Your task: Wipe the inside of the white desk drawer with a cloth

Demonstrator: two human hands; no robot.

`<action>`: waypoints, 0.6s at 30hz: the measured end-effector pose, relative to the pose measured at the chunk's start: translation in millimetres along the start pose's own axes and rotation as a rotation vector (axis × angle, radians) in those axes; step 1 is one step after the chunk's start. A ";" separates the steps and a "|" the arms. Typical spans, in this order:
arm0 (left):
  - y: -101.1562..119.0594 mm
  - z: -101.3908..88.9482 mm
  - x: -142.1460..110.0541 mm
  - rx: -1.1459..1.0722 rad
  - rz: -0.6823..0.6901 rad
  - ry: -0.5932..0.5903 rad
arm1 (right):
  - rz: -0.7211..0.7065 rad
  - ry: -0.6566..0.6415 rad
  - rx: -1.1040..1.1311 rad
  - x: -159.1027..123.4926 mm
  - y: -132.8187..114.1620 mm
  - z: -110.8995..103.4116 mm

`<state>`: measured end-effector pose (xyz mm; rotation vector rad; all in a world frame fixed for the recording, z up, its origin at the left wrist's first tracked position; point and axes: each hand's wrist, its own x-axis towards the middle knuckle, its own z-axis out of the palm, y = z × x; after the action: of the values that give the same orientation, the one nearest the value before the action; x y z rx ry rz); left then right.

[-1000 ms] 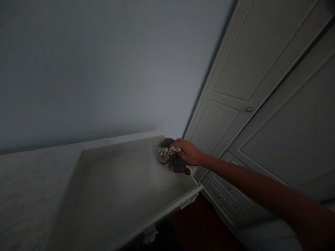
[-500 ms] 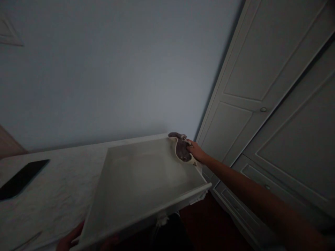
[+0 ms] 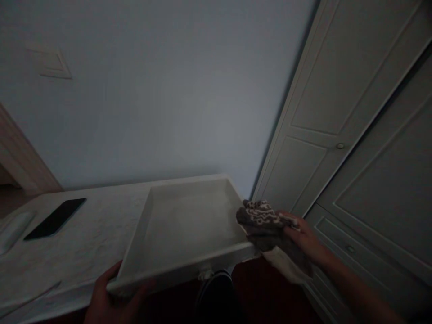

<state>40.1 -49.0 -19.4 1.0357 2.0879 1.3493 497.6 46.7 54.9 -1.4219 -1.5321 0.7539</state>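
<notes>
A shallow white drawer (image 3: 189, 220) rests on a pale marbled tabletop (image 3: 101, 220), its front panel and small knob (image 3: 205, 273) facing me. Its inside holds nothing that I can see. My left hand (image 3: 113, 297) grips the front left corner, fingers on the side wall and beneath the front; part of it is lost in shadow. At the right front corner, my right hand (image 3: 303, 236) is closed on a bunched cleaning cloth (image 3: 266, 229), dark brown with a light pattern and a pale underside. The cloth hangs over the drawer's right edge.
A dark phone-like slab (image 3: 56, 219) and a white object (image 3: 15, 231) lie on the table's left. A thin stick-like item (image 3: 33, 298) lies near its front edge. Behind is a blue-grey wall (image 3: 175, 103) with a switch (image 3: 54, 63); a wardrobe (image 3: 313, 157) stands right.
My right hand has drawn the cloth from the drawer's far right corner toward me to the front right corner. My left hand keeps its grip on the drawer. The view has shifted left.
</notes>
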 end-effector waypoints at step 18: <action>149.5 58.3 82.1 0.809 0.935 -0.852 | -0.496 -0.552 -0.523 41.2 -129.4 177.6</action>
<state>82.5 84.9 93.7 2.5455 1.4313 0.0838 283.7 90.3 102.8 -1.1362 -2.5341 0.4674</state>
